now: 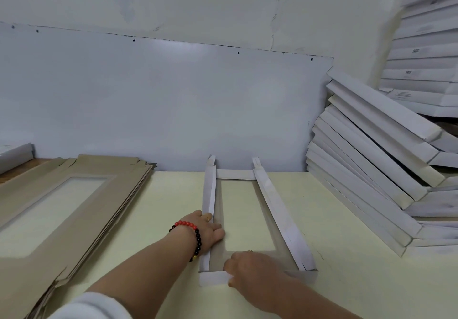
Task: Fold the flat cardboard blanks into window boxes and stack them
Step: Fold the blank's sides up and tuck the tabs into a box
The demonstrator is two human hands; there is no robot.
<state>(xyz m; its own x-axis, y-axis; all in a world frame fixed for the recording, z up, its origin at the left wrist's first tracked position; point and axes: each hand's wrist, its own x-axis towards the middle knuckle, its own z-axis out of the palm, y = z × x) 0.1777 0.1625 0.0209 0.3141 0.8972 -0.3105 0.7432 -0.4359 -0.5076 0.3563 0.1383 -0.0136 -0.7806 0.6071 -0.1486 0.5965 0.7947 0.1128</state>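
Pale table [347,219], half-folded window box [247,215] (sides raised)

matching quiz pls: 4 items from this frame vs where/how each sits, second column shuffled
1. flat blanks
2. half-folded box
3. finished boxes
4. left hand

A. leaning stack, right of table
B. presses the box's left wall
C. table centre, long walls raised
D. brown pile, left of table

Pairs: 1-D, 2-C, 3-A, 4-B
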